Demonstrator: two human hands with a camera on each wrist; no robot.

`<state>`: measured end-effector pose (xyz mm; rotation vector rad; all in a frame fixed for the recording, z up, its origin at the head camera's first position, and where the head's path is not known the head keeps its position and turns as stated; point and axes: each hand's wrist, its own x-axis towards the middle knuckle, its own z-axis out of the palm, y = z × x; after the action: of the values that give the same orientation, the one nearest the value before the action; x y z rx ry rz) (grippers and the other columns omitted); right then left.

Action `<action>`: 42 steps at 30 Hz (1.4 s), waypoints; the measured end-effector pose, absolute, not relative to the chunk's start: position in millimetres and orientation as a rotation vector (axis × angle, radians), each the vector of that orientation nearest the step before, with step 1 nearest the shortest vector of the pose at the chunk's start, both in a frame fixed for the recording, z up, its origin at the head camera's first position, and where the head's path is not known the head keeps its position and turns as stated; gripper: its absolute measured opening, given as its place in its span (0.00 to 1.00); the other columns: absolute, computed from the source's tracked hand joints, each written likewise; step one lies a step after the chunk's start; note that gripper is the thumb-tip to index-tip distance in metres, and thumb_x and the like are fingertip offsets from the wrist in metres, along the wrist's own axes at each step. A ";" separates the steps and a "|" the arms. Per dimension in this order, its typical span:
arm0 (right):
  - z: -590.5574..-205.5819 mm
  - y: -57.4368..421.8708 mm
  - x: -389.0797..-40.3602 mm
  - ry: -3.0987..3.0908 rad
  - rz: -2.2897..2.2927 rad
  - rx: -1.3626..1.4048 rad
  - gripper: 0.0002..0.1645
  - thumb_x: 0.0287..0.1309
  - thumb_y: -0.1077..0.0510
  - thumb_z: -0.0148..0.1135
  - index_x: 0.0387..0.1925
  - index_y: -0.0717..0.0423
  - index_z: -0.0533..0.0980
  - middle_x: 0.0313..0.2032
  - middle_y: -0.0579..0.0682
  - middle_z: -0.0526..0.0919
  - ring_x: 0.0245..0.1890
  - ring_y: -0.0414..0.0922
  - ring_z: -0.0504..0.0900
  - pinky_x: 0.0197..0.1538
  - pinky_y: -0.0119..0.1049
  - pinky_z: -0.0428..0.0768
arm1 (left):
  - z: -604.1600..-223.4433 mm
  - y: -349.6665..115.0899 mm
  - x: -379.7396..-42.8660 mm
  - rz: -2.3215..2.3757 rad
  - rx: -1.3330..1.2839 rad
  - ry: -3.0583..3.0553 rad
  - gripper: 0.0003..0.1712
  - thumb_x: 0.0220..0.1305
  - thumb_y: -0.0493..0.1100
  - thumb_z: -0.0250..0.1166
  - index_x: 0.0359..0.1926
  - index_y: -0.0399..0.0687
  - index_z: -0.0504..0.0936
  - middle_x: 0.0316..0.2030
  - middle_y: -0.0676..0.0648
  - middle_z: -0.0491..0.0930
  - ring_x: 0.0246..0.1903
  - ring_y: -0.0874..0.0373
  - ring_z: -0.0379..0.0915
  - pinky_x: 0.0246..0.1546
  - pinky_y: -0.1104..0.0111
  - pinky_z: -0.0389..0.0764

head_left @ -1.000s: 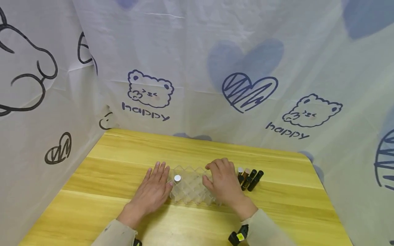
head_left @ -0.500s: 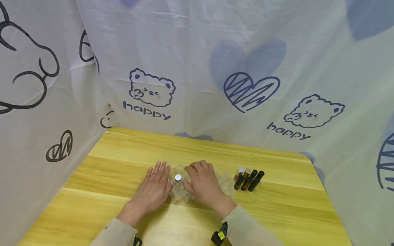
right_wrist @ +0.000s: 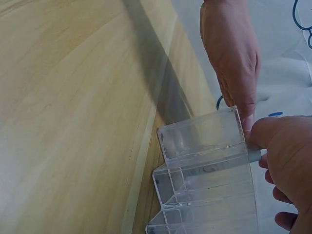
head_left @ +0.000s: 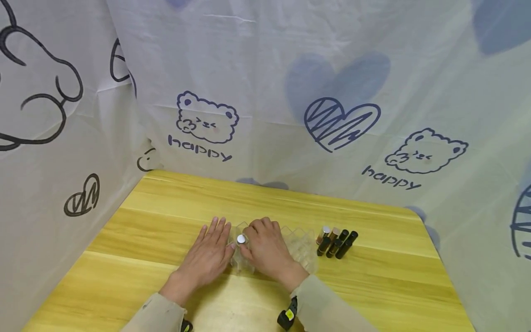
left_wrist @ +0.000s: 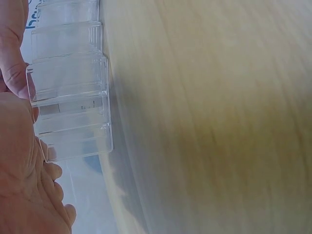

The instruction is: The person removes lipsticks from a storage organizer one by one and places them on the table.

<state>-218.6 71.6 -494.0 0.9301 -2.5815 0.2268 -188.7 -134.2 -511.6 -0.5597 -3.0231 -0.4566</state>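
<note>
A clear plastic lipstick organizer (head_left: 304, 249) with diamond-shaped slots stands on the table. One silver-capped lipstick (head_left: 241, 239) is upright in a slot near its left end, only its top sticking out. My right hand (head_left: 267, 246) reaches over the organizer and pinches that cap between thumb and fingers. In the right wrist view, the pale cap (right_wrist: 254, 155) shows under the thumb, and the tube's body is seen dimly through the plastic. My left hand (head_left: 209, 253) lies with straight fingers along the organizer's left end, thumb at its edge; the left wrist view shows the organizer's clear wall (left_wrist: 70, 78) beside it.
To the right of the organizer, several lipsticks (head_left: 337, 242) stand close together, most black, with a silver-capped and a copper-coloured one at the back. The wooden table (head_left: 373, 286) meets a white printed cloth (head_left: 269, 152) behind and at the left.
My right hand has moved left over the organizer, from its right part to the silver cap. My left hand has stayed at the left end. The separate group of lipsticks is unchanged.
</note>
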 end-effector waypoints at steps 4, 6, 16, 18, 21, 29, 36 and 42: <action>-494.9 70.6 -219.7 -2.577 0.220 0.925 0.15 0.69 0.44 0.68 0.45 0.50 0.85 0.45 0.46 0.84 0.47 0.47 0.78 0.48 0.44 0.78 | -511.8 -134.0 -189.4 -0.455 -0.559 -3.017 0.38 0.87 0.56 0.42 0.82 0.34 0.55 0.82 0.34 0.51 0.83 0.38 0.41 0.83 0.42 0.48; -495.2 70.4 -220.5 -2.575 0.221 0.923 0.15 0.69 0.44 0.69 0.44 0.50 0.85 0.44 0.46 0.84 0.47 0.47 0.78 0.49 0.44 0.78 | -511.8 -133.8 -189.7 -0.454 -0.558 -3.018 0.38 0.87 0.56 0.43 0.82 0.34 0.55 0.82 0.34 0.51 0.83 0.38 0.41 0.83 0.42 0.48; -495.3 69.2 -222.7 -2.590 0.195 0.918 0.15 0.69 0.43 0.68 0.42 0.50 0.86 0.42 0.45 0.85 0.46 0.47 0.78 0.48 0.43 0.77 | -512.3 -133.8 -190.0 -0.458 -0.562 -3.016 0.38 0.87 0.56 0.43 0.81 0.33 0.56 0.82 0.33 0.52 0.83 0.38 0.41 0.83 0.42 0.48; -494.9 68.8 -222.9 -2.592 0.191 0.918 0.15 0.69 0.43 0.68 0.42 0.50 0.86 0.42 0.45 0.85 0.46 0.47 0.78 0.48 0.43 0.78 | -512.4 -133.7 -190.2 -0.458 -0.562 -3.016 0.38 0.87 0.56 0.43 0.81 0.33 0.56 0.82 0.33 0.52 0.83 0.38 0.41 0.83 0.42 0.48; -494.6 68.2 -223.1 -2.598 0.190 0.917 0.15 0.69 0.43 0.68 0.42 0.50 0.86 0.42 0.45 0.85 0.46 0.46 0.78 0.48 0.43 0.77 | -512.7 -133.6 -190.5 -0.463 -0.558 -3.018 0.38 0.87 0.56 0.43 0.81 0.33 0.56 0.82 0.33 0.52 0.83 0.38 0.41 0.83 0.42 0.48; -494.5 67.1 -224.4 -2.607 0.220 0.913 0.13 0.67 0.45 0.69 0.40 0.51 0.85 0.41 0.45 0.86 0.44 0.46 0.78 0.48 0.43 0.77 | -513.0 -133.1 -190.4 -0.462 -0.558 -3.011 0.38 0.86 0.56 0.43 0.81 0.33 0.56 0.82 0.33 0.53 0.83 0.38 0.42 0.83 0.42 0.49; -491.5 67.2 -225.8 -2.586 0.220 0.927 0.13 0.66 0.46 0.69 0.39 0.51 0.84 0.40 0.45 0.85 0.44 0.46 0.78 0.48 0.42 0.76 | -512.3 -132.9 -189.4 -0.477 -0.555 -3.025 0.38 0.87 0.57 0.41 0.82 0.34 0.55 0.82 0.34 0.51 0.83 0.39 0.40 0.83 0.42 0.46; -488.4 67.1 -228.4 -2.570 0.211 0.938 0.14 0.64 0.45 0.70 0.38 0.51 0.83 0.38 0.44 0.84 0.42 0.46 0.77 0.45 0.40 0.74 | -512.4 -132.3 -189.6 -0.479 -0.552 -3.014 0.38 0.87 0.57 0.41 0.81 0.34 0.56 0.82 0.33 0.52 0.83 0.39 0.42 0.83 0.42 0.47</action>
<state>-228.4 67.1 -488.4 0.9380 -2.5704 0.2106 -189.6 -132.3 -512.4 -0.5525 -3.0140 -0.4787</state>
